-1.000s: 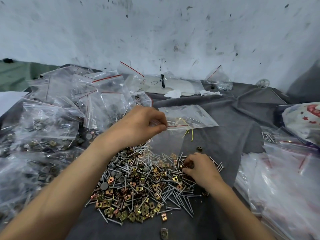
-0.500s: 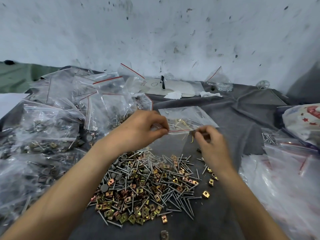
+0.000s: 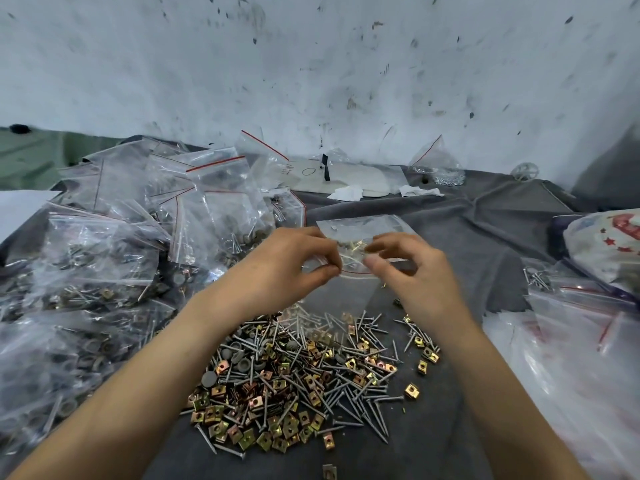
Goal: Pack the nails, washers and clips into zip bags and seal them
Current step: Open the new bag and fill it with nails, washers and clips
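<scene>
My left hand [image 3: 294, 268] pinches the left side of the mouth of a clear zip bag [image 3: 341, 292] with a red seal line, held above the grey cloth. My right hand [image 3: 412, 275] has its thumb and curled fingers at the right side of that mouth and seems to pinch it; motion blur hides whether it also holds small parts. The bag hangs down, its lower part looking see-through and flat. Below both hands lies a loose pile of nails, brass clips and grey washers [image 3: 298, 379].
Many filled zip bags [image 3: 104, 271] are heaped on the left. Another clear bag [image 3: 363, 226] lies just behind my hands. A stack of flat bags [image 3: 568, 344] sits at the right, a printed bag [image 3: 609, 244] beyond it. A grey cloth [image 3: 485, 230] covers the table.
My right hand left the pile, rose to the bag's mouth and now sits closer to my left hand. The left hand kept its hold on the bag.
</scene>
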Motion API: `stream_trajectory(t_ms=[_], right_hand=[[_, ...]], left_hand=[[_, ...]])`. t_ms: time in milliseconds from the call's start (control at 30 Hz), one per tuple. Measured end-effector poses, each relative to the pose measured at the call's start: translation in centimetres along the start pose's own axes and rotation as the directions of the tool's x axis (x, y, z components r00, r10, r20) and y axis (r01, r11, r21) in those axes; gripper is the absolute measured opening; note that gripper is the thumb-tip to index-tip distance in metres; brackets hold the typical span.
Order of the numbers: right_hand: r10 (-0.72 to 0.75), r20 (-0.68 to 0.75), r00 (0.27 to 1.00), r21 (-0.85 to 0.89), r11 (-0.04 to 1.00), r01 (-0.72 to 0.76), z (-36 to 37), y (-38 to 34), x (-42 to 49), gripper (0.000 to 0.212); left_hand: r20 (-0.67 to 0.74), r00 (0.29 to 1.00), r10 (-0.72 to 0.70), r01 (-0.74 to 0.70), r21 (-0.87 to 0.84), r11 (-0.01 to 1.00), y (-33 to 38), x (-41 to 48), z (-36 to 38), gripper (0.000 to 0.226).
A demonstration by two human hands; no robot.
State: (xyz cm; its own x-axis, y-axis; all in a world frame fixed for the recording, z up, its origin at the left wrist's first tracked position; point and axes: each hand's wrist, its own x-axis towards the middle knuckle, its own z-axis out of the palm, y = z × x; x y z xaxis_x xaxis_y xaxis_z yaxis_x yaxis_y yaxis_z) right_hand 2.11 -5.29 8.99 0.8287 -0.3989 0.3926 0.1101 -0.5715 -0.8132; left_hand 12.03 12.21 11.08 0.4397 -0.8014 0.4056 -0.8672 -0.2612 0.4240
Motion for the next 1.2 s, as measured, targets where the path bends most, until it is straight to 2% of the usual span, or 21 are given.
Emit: stream_trajectory(t_ms=[67,100,133,200,267,367,433,567,633,733,833,1067,1133,1200], right_hand=[[0.052,-0.141,0.989,0.113,0.993,-0.036,0.2,1.2,0.3,0.011],[0.089,-0.160,0.983,0.088,0.993,-0.076,0.6,2.2,0.5,0.015],[0.136,-0.120,0.983,-0.008,0.990,-0.138,1.2,3.4,0.6,0.017],[0.252,0.053,0.966,-0.288,0.930,-0.227,2.9,6.1,0.4,0.016],[0.334,0.190,0.923,-0.442,0.869,-0.223,4.8,8.5,-0.3,0.024],[0.334,0.224,0.916,-0.624,0.771,-0.129,6.6,10.4,-0.8,0.028],[0.283,0.202,0.938,-0.652,0.753,-0.087,7.0,10.7,-0.7,0.023],[0.243,0.216,0.946,-0.597,0.800,-0.069,7.2,10.4,-0.7,0.012],[0.250,0.174,0.952,-0.432,0.888,-0.155,6.8,9.6,-0.8,0.008],[0.228,-0.044,0.973,-0.086,0.969,-0.231,5.3,6.6,-0.1,0.021],[0.128,-0.198,0.972,0.119,0.987,-0.106,3.3,3.0,1.5,0.027],[0.126,-0.139,0.982,0.223,0.970,-0.092,1.7,0.3,1.8,0.027],[0.019,-0.068,0.997,0.202,0.979,-0.005,1.5,-0.5,1.7,0.032],[-0.117,0.037,0.992,0.098,0.989,0.113,1.3,-1.4,1.6,0.034]], left_hand=[[-0.024,1.000,-0.017,0.017,0.006,1.000,-0.2,-0.1,-0.1,0.004],[-0.036,0.999,-0.028,0.029,0.012,1.000,-0.3,-0.1,-0.2,0.004],[-0.046,0.998,-0.040,0.041,0.020,0.999,-0.4,-0.1,-0.3,0.005],[-0.055,0.996,-0.064,0.066,0.034,0.997,-0.5,0.0,-0.5,0.007],[-0.064,0.995,-0.074,0.076,0.034,0.997,-0.4,-0.1,-0.6,0.007],[-0.076,0.994,-0.081,0.083,0.025,0.996,-0.3,-0.4,-0.9,0.008],[-0.069,0.993,-0.092,0.095,0.036,0.995,-0.4,-0.6,-1.1,0.008],[-0.076,0.993,-0.095,0.098,0.036,0.995,-0.7,-0.9,-1.3,0.008],[-0.079,0.992,-0.094,0.097,0.033,0.995,-0.8,-1.0,-1.4,0.008],[-0.069,0.994,-0.086,0.088,0.032,0.996,-0.7,-1.0,-1.4,0.009],[-0.066,0.995,-0.081,0.082,0.022,0.996,-0.5,-1.0,-1.1,0.009],[-0.078,0.995,-0.068,0.071,0.028,0.997,-0.4,-1.0,-0.6,0.008],[-0.073,0.995,-0.074,0.076,0.022,0.997,-0.4,-1.1,-0.5,0.008],[-0.068,0.995,-0.072,0.073,0.022,0.997,-0.3,-1.0,-0.4,0.008]])
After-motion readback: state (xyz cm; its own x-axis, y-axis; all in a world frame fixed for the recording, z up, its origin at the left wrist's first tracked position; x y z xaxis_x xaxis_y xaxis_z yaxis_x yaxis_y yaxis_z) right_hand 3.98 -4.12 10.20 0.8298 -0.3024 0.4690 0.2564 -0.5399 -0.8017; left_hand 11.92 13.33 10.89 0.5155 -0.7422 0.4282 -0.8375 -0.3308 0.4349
